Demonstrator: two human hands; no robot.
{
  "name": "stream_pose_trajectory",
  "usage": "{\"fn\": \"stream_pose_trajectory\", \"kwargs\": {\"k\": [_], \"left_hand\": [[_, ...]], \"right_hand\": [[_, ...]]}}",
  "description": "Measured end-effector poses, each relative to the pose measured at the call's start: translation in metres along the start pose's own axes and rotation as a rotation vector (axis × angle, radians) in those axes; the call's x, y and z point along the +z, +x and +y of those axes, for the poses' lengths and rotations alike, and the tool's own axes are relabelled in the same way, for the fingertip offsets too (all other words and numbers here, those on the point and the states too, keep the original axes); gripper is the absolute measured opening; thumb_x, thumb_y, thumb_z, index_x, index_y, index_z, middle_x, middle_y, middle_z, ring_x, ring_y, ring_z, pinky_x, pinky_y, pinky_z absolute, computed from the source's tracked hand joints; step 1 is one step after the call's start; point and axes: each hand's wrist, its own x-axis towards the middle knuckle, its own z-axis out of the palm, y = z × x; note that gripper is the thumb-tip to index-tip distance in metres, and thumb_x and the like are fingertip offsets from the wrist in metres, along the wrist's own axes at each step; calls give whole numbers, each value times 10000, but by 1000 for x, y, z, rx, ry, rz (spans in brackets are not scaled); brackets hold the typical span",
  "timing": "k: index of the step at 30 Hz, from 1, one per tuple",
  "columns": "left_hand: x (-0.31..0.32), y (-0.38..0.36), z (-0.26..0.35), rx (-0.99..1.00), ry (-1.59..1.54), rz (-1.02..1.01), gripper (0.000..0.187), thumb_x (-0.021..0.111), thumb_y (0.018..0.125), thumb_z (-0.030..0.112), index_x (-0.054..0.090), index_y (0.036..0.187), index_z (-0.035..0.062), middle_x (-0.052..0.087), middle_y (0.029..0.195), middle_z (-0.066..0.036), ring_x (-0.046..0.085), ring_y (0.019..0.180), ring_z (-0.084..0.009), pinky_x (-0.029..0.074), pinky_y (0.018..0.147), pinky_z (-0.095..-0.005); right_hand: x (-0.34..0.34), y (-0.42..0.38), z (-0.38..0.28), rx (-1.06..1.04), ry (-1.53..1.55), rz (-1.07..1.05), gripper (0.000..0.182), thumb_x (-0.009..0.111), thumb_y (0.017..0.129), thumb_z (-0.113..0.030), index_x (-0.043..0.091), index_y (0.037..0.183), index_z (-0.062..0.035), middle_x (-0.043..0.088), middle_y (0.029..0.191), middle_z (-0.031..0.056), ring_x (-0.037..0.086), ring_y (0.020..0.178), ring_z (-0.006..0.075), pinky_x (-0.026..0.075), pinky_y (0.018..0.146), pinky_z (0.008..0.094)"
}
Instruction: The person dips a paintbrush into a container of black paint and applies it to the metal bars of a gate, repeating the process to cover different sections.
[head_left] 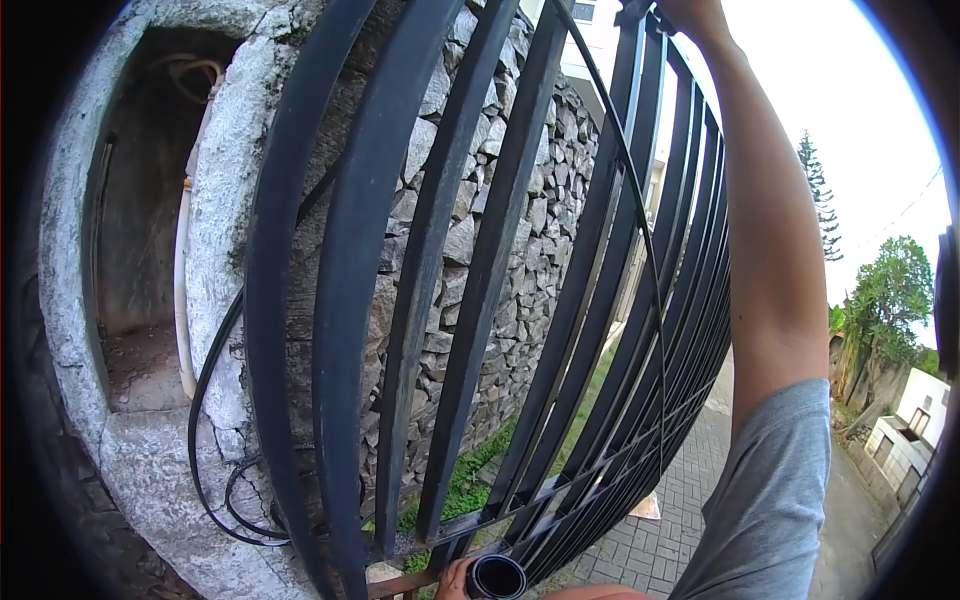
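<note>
At the bottom edge my left hand point(455, 580) is closed around a small round container point(498, 577) with a dark inside, held beside the foot of a black metal fence point(400, 300). My right arm stretches up along the fence, and my right hand point(697, 18) is at its top, cut off by the frame edge. Its fingers are mostly out of sight next to the dark top of the bars. A thin black cable point(630, 165) runs down across the bars.
Behind the bars stands a stone wall point(470, 230). To the left, a whitewashed pillar point(215, 250) has a recess with a pale pipe point(183, 270). Loops of black cable point(205, 440) hang at its base. A paved path point(650, 545) runs along the right.
</note>
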Motion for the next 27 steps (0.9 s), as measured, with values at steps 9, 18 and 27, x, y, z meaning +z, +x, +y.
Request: {"fn": "stream_pose_trajectory", "kwargs": {"k": [9, 18, 27], "left_hand": [[4, -3, -6, -26, 78, 18, 1454, 1006, 565, 537, 140, 1648, 101, 218, 1663, -233, 260, 1530, -429, 314, 1193, -568], [-12, 2, 34, -62, -11, -15, 1438, 1006, 568, 529, 152, 1644, 106, 229, 1649, -235, 273, 1521, -433, 333, 1186, -564], [3, -5, -7, 33, -88, 35, 1414, 1017, 606, 447, 128, 1656, 121, 205, 1672, -207, 271, 1533, -399, 340, 1187, -546]], "right_hand": [[5, 2, 0, -222, -259, 153, 269, 705, 849, -163, 707, 731, 79, 683, 591, 176, 718, 540, 235, 596, 534, 401], [14, 6, 9, -135, 104, 208, 249, 718, 884, -130, 646, 705, 28, 698, 645, 193, 714, 548, 225, 566, 488, 366], [11, 6, 8, -175, 39, 303, 292, 705, 803, -177, 661, 562, -19, 674, 607, 176, 679, 505, 301, 577, 528, 420]]}}
